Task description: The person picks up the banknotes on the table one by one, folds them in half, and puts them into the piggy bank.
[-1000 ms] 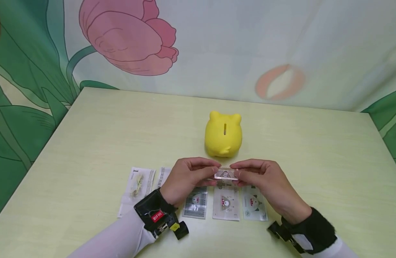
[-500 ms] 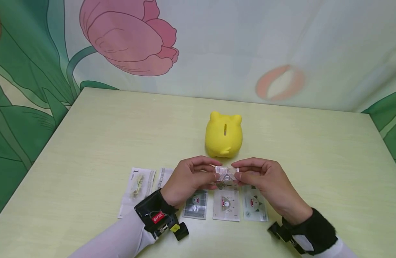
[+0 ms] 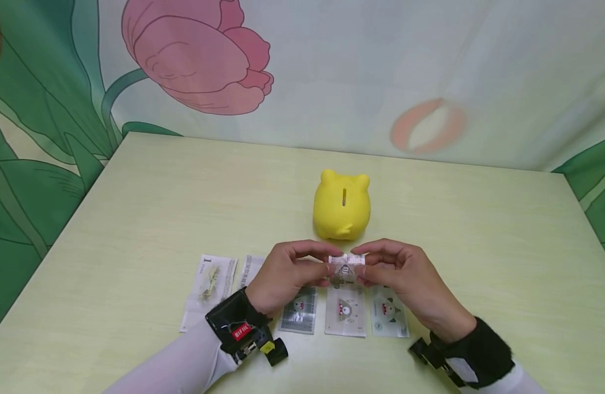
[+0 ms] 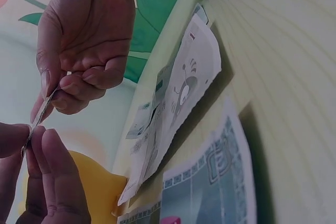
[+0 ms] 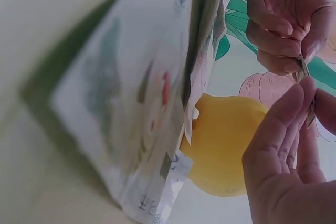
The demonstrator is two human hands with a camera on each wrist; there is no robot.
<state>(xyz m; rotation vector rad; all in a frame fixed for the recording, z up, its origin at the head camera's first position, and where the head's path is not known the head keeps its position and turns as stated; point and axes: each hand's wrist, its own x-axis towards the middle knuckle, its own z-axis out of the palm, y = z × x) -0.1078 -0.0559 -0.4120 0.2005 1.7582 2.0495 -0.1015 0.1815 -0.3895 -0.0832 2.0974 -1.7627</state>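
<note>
In the head view, my left hand [image 3: 289, 273] and right hand [image 3: 405, 279] pinch opposite ends of a small folded banknote [image 3: 345, 262] between thumbs and fingers. It is held up just in front of a yellow piggy bank [image 3: 341, 210], whose slot faces up. Edge-on in the left wrist view, the folded banknote [image 4: 35, 121] looks like a thin strip. The right wrist view shows it pinched between the fingertips too. Below my hands lie several banknotes in a row, among them a grey one [image 3: 298, 314], a pinkish one [image 3: 345, 317] and a greenish one [image 3: 390, 314].
At the left of the row lies a banknote marked 1 yuan [image 3: 213, 282], with another note [image 3: 252, 268] partly hidden behind my left hand. Everything rests on a pale wooden table [image 3: 208, 191]. A flower-printed curtain [image 3: 332, 82] hangs behind the table's far edge.
The folded banknote has tilted and shows more of its printed face than one second ago. My right fingertips have shifted slightly left. The piggy bank and the notes on the table have stayed put.
</note>
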